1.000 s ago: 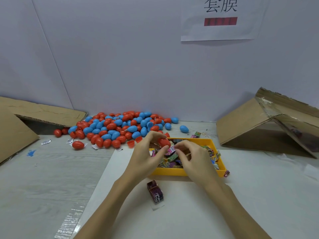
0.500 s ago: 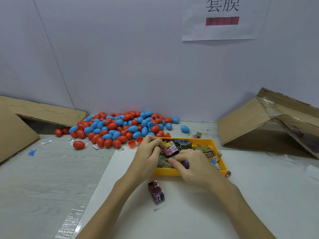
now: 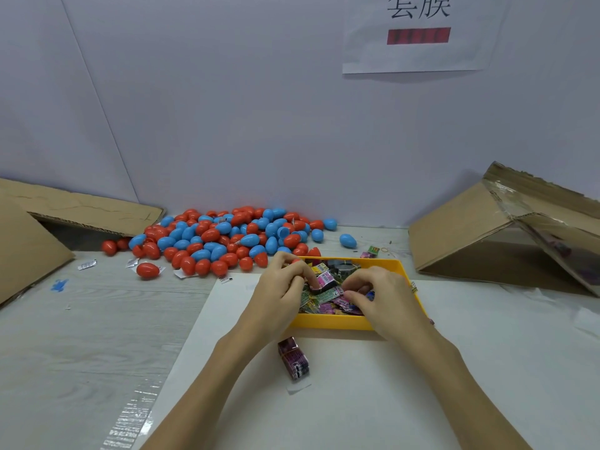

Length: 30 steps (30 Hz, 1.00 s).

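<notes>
A yellow tray full of small colourful packets sits on a white sheet in front of me. My left hand hovers over the tray's left end with fingers curled round a red egg half, which is mostly hidden. My right hand reaches into the tray from the right. Its thumb and forefinger pinch at a small packet among the heap. A banded bundle of packets lies on the sheet just in front of the tray.
A pile of red and blue plastic eggs lies behind the tray against the wall. A tipped cardboard box stands at the right, and another cardboard box at the left. Loose slips lie near the eggs.
The red egg half in my left hand is now mostly covered by the fingers. My right hand has shifted slightly right among the packets and pinches into them.
</notes>
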{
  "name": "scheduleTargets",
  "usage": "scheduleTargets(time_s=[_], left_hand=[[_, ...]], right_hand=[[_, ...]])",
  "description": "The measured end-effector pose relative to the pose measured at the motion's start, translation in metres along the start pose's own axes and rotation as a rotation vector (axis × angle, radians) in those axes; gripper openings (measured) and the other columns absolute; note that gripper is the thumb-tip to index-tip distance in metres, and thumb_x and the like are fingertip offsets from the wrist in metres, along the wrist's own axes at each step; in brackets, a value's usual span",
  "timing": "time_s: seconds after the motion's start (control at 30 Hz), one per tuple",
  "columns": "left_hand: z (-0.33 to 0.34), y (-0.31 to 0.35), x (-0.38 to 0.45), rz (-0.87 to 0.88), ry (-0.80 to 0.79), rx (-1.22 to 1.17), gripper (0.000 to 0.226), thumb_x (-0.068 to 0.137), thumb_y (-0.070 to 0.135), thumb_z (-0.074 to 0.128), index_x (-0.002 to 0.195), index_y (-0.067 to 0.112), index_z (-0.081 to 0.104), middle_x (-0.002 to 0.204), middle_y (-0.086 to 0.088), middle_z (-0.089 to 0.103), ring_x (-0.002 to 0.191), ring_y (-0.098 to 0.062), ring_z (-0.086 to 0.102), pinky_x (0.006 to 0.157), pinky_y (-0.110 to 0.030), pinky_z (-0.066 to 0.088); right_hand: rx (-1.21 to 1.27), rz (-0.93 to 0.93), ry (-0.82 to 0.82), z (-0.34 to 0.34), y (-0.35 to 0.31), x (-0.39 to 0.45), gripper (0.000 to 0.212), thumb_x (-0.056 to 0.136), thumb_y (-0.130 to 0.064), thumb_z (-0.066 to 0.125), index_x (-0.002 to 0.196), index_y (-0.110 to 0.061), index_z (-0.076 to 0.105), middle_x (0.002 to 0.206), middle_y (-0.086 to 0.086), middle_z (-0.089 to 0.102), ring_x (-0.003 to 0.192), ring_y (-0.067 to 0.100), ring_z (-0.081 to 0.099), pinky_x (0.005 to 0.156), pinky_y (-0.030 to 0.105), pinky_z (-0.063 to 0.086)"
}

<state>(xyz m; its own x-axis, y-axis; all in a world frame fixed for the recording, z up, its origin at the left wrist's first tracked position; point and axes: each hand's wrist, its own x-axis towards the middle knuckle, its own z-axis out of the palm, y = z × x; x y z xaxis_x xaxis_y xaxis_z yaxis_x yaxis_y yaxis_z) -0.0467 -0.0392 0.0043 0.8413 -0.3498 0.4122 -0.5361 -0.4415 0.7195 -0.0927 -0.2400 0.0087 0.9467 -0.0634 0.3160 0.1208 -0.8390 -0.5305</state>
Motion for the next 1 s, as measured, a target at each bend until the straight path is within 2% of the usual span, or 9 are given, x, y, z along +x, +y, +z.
scheduleTargets(time_s=[0.07,0.13,0.27,0.37,0.53,0.6,0.7,0.9,1.0], left_hand=[[0.0002,-0.0009,0.0004,0.005,-0.001,0.004,0.034,0.102,0.003,0.046,0.088,0.02,0.072,0.11,0.005,0.051,0.106,0.004,0.049,0.081,-0.003,0.037],[0.0014,-0.0017,0.0009,0.019,0.002,0.02,0.028,0.101,0.007,0.051,0.092,0.022,0.074,0.11,0.008,0.05,0.106,0.004,0.048,0.079,-0.004,0.039],[0.004,-0.0038,0.0,0.047,0.002,0.046,0.024,0.1,0.011,0.055,0.094,0.025,0.074,0.111,0.01,0.05,0.103,-0.002,0.051,0.078,-0.011,0.042],[0.005,-0.0047,-0.0005,0.058,-0.012,0.045,0.025,0.1,0.011,0.056,0.095,0.026,0.074,0.111,0.009,0.05,0.102,-0.003,0.052,0.078,-0.011,0.042],[0.0059,-0.0062,0.0005,0.079,0.001,0.047,0.022,0.1,0.011,0.058,0.101,0.025,0.075,0.112,0.009,0.05,0.103,-0.002,0.052,0.077,-0.013,0.045],[0.0056,-0.0065,0.0003,0.099,0.02,0.052,0.022,0.1,0.01,0.059,0.105,0.023,0.076,0.112,0.006,0.051,0.104,-0.003,0.053,0.08,-0.013,0.046],[0.0049,-0.0062,0.0003,0.127,0.003,0.058,0.026,0.102,0.007,0.057,0.114,0.022,0.074,0.115,0.003,0.054,0.107,-0.005,0.054,0.087,-0.016,0.047],[0.0045,-0.0049,-0.0011,0.146,-0.082,0.074,0.048,0.099,0.003,0.054,0.136,0.033,0.058,0.132,0.013,0.056,0.123,0.002,0.049,0.097,-0.005,0.037],[0.0039,-0.0016,-0.0023,0.15,-0.081,-0.011,0.046,0.097,0.009,0.054,0.131,0.04,0.053,0.119,0.022,0.061,0.113,-0.005,0.059,0.089,-0.016,0.049]], right_hand=[[-0.045,0.045,0.063,-0.0007,0.0025,0.0005,0.013,0.092,-0.027,0.076,0.105,-0.024,0.074,0.102,-0.007,0.066,0.093,0.008,0.059,0.083,0.019,0.049],[-0.11,0.098,0.029,-0.0005,0.0054,0.0002,0.018,0.09,-0.033,0.077,0.106,-0.024,0.075,0.104,-0.006,0.067,0.097,0.012,0.059,0.084,0.027,0.05],[-0.056,0.173,-0.027,0.0004,0.0064,0.0,0.01,0.09,-0.027,0.079,0.098,-0.022,0.08,0.091,-0.007,0.072,0.084,0.007,0.062,0.075,0.022,0.051],[-0.07,0.18,-0.02,0.0039,0.0049,0.0008,0.007,0.093,-0.023,0.075,0.099,-0.022,0.078,0.097,-0.005,0.074,0.085,0.007,0.062,0.077,0.023,0.053],[-0.083,0.203,-0.023,0.0021,0.0057,0.0007,0.026,0.088,-0.038,0.079,0.108,-0.021,0.077,0.102,-0.003,0.073,0.095,0.012,0.063,0.083,0.027,0.052],[-0.085,0.23,-0.034,-0.0012,0.0072,0.0011,0.026,0.085,-0.038,0.083,0.105,-0.022,0.078,0.1,-0.004,0.073,0.093,0.01,0.063,0.075,0.021,0.049],[-0.086,0.229,-0.018,0.0008,0.0079,0.0016,0.007,0.089,-0.028,0.081,0.091,-0.026,0.075,0.087,-0.009,0.069,0.078,0.002,0.058,0.06,0.011,0.039],[-0.03,0.196,0.054,0.0019,0.005,0.0006,0.005,0.099,-0.023,0.068,0.096,-0.022,0.071,0.089,-0.008,0.069,0.082,0.006,0.061,0.07,0.021,0.049],[0.034,0.111,0.155,-0.0027,-0.0004,-0.0003,0.009,0.1,-0.021,0.065,0.097,-0.019,0.072,0.09,-0.006,0.071,0.086,0.009,0.064,0.075,0.022,0.05]])
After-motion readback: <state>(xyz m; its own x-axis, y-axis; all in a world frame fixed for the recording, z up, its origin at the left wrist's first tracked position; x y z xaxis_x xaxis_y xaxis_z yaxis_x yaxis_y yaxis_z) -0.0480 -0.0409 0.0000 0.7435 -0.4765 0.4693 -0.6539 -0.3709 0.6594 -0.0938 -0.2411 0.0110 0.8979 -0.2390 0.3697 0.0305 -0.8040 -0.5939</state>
